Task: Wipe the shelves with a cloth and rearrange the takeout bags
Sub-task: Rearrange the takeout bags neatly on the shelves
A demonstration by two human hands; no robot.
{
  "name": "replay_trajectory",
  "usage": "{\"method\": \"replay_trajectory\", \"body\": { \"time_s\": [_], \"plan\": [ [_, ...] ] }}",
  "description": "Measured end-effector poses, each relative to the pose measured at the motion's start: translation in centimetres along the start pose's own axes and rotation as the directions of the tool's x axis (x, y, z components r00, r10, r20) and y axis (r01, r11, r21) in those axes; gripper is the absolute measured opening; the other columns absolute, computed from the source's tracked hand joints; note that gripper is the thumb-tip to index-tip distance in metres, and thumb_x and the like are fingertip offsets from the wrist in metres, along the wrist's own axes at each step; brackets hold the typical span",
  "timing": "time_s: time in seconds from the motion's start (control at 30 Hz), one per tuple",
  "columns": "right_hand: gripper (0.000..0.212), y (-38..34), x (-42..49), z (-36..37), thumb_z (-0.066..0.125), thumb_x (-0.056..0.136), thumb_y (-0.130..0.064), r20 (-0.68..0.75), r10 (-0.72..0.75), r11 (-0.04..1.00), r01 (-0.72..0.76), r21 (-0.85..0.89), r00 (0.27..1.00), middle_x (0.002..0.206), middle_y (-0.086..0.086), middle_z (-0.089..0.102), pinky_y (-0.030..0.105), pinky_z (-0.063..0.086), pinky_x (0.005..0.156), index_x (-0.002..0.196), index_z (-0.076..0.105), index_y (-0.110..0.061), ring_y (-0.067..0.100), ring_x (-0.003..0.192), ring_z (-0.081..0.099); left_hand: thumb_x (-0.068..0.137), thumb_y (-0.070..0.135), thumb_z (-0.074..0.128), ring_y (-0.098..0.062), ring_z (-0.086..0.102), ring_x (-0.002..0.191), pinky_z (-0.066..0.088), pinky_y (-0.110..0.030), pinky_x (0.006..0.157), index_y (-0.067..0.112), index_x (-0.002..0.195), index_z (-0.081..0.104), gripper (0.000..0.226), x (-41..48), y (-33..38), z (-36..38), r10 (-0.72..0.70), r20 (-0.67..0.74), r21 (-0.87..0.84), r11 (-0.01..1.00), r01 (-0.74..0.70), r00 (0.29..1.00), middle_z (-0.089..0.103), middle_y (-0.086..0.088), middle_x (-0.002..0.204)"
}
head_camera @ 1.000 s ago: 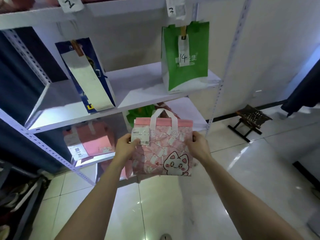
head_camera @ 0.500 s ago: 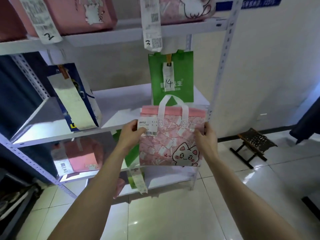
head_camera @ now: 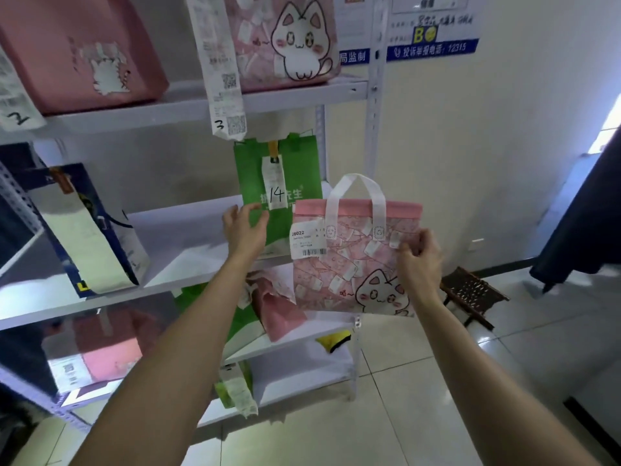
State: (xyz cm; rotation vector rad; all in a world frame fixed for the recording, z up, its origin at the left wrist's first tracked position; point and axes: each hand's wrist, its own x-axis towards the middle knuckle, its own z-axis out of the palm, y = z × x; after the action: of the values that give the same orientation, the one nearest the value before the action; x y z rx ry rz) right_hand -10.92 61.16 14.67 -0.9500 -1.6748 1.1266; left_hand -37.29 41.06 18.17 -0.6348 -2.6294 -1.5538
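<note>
Head: white metal shelves (head_camera: 188, 237) against cream wall (head_camera: 470, 146), tiled floor (head_camera: 420, 415).

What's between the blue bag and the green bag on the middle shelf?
Head view: bare shelf between blue bag and green bag; only the left hand hovers by the green bag.

The person is working with both forearms bare all the way to the wrist, and the left hand (head_camera: 243, 235) and right hand (head_camera: 421, 267) are showing bare too.
</note>
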Motion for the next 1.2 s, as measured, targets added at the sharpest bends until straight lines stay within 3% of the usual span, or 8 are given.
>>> {"method": "replay_trajectory", "body": {
  "time_s": [0.1, 0.23, 0.43, 0.67, 0.77, 1.0, 1.13, 1.2],
  "plan": [
    [0.013, -0.1, 0.8, -0.1, 0.058, 0.098, -0.018, 0.004, 0.019, 1.0, -0.019, 0.012, 1.0, 0.096, -0.01, 0.07, 0.055, 0.062, 0.084, 0.102, 0.062, -0.029, 0.017, 0.091, 0.07, 0.109, 0.04, 0.06, -0.033, 0.027, 0.16, 0.019, -0.047, 0.134, 0.021, 0.149, 0.06, 0.044, 2.0, 0.3, 0.0, -0.042, 0.02, 0.041, 0.998, 0.041, 0.999, 0.022, -0.01, 0.172],
    [0.013, -0.1, 1.3, 0.6, 0.058, 0.098, -0.018, -0.001, 0.015, 1.0, -0.015, 0.027, 1.0, 0.095, -0.011, 0.07, 0.054, 0.063, 0.083, 0.099, 0.061, -0.031, 0.017, 0.09, 0.07, 0.108, 0.031, 0.063, -0.031, 0.047, 0.149, 0.035, -0.05, 0.128, 0.006, 0.157, 0.051, 0.056, 3.0, 0.2, -0.1, -0.069, 0.052, 0.025, 0.997, 0.068, 0.996, 0.04, -0.012, 0.165],
    [0.015, -1.7, 1.5, 3.9, 0.059, 0.094, -0.017, -0.002, -0.038, 0.998, 0.038, 0.056, 0.999, 0.085, -0.015, 0.069, 0.032, 0.049, 0.067, 0.093, 0.061, -0.032, -0.006, 0.075, 0.062, 0.107, 0.014, 0.058, -0.031, 0.049, 0.145, 0.036, -0.048, 0.127, 0.003, 0.155, 0.05, 0.05, 3.4, -2.9, -3.6, -0.058, -0.02, 0.057, 0.997, 0.059, 0.998, 0.04, -0.012, 0.16],
    [0.014, -5.6, 0.6, 10.5, 0.058, 0.094, -0.015, 0.113, -0.069, 0.992, 0.056, 0.11, 0.991, 0.086, -0.009, 0.071, 0.038, 0.056, 0.07, 0.095, 0.062, -0.028, 0.013, 0.08, 0.067, 0.108, 0.011, 0.055, -0.035, 0.049, 0.143, 0.039, -0.042, 0.122, -0.004, 0.15, 0.054, 0.045, 4.7, -8.2, -12.5, -0.052, -0.105, 0.11, 0.992, 0.064, 0.993, 0.044, -0.017, 0.158],
    [0.011, -7.2, 0.5, 12.8, 0.054, 0.089, -0.016, 0.106, -0.078, 0.992, 0.067, 0.105, 0.991, 0.082, -0.01, 0.068, 0.034, 0.05, 0.065, 0.091, 0.06, -0.026, 0.012, 0.076, 0.063, 0.108, 0.009, 0.054, -0.034, 0.052, 0.139, 0.042, -0.035, 0.113, -0.003, 0.147, 0.058, 0.041, 4.9, -10.1, -15.5, -0.017, -0.123, 0.118, 0.993, 0.031, 0.992, 0.047, -0.014, 0.155],
    [0.013, -9.2, 1.1, 16.1, 0.054, 0.094, -0.017, 0.068, -0.064, 0.99, 0.054, 0.134, 0.996, 0.09, -0.008, 0.069, 0.031, 0.047, 0.065, 0.101, 0.061, -0.025, 0.013, 0.084, 0.065, 0.105, 0.009, 0.058, -0.036, 0.046, 0.146, 0.036, -0.042, 0.125, -0.004, 0.154, 0.051, 0.051, 6.3, -13.5, -19.9, 0.001, -0.163, 0.236, 0.971, 0.038, 0.987, 0.041, -0.017, 0.16],
    [0.015, -9.1, 2.4, 16.5, 0.053, 0.092, -0.013, 0.045, -0.056, 0.99, 0.049, 0.13, 0.997, 0.086, -0.008, 0.067, 0.03, 0.042, 0.063, 0.101, 0.063, -0.02, 0.009, 0.078, 0.059, 0.097, 0.014, 0.064, -0.034, 0.055, 0.131, 0.049, -0.044, 0.113, 0.009, 0.144, 0.061, 0.047, 5.6, -12.6, -18.1, 0.091, -0.425, 0.264, 0.964, 0.027, 0.901, 0.047, -0.013, 0.146],
    [0.017, -9.1, 3.4, 16.4, 0.053, 0.087, -0.013, 0.033, -0.034, 0.989, 0.029, 0.148, 0.999, 0.083, -0.009, 0.066, 0.029, 0.04, 0.061, 0.098, 0.065, -0.02, 0.006, 0.074, 0.057, 0.101, 0.02, 0.064, -0.026, 0.06, 0.123, 0.054, -0.041, 0.106, 0.017, 0.138, 0.064, 0.037, 5.1, -10.9, -16.0, 0.196, -0.418, 0.274, 0.958, -0.083, 0.887, 0.051, -0.005, 0.141]
  ]
}}
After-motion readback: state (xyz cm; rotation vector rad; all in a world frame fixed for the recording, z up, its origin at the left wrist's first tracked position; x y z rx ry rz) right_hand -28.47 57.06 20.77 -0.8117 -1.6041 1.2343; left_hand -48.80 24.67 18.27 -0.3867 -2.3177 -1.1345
